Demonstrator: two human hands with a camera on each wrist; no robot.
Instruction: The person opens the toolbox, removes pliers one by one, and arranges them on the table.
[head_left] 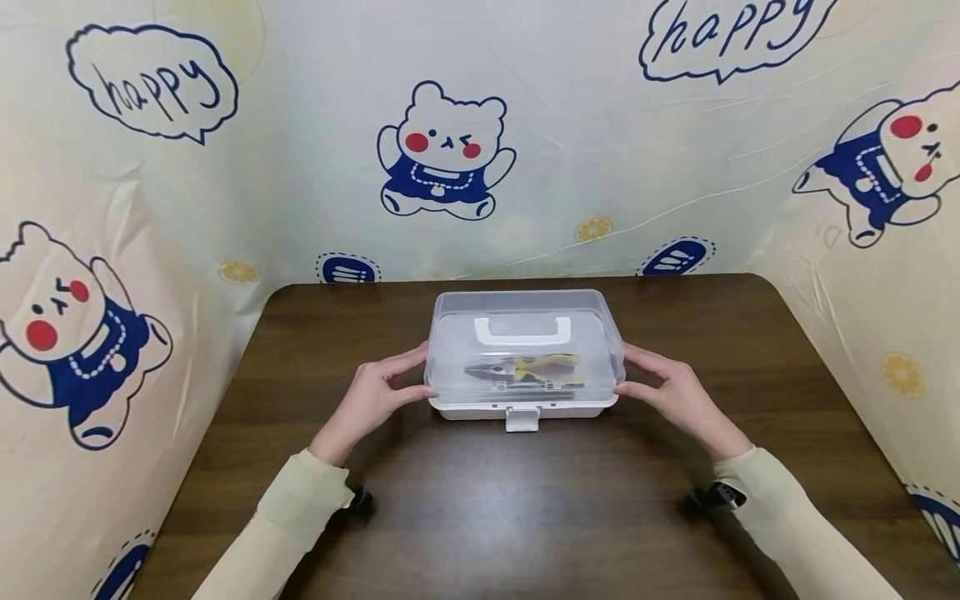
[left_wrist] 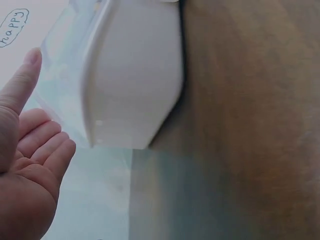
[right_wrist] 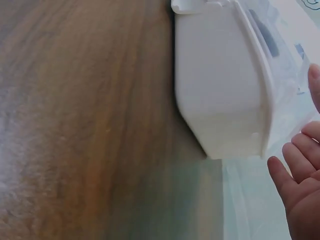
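A toolbox with a white base (head_left: 480,412) and a clear lid (head_left: 450,333) sits in the middle of the table, lid down. Through the lid show long-nose pliers (head_left: 540,367) with yellow handles. A white carry handle (head_left: 522,336) lies on top, and a white latch (head_left: 522,419) juts out at the front. My left hand (head_left: 372,398) touches the lid's left end, thumb toward the front corner. At the opposite end, my right hand (head_left: 672,393) is placed likewise. Both wrist views show fairly straight fingers beside the white base (left_wrist: 135,75).
The dark wooden table (head_left: 517,508) has rounded back corners. A printed cloth (head_left: 315,167) with bears and the word "happy" hangs behind it and along both sides. Dark wrist cameras stick out below both sleeves (head_left: 300,500).
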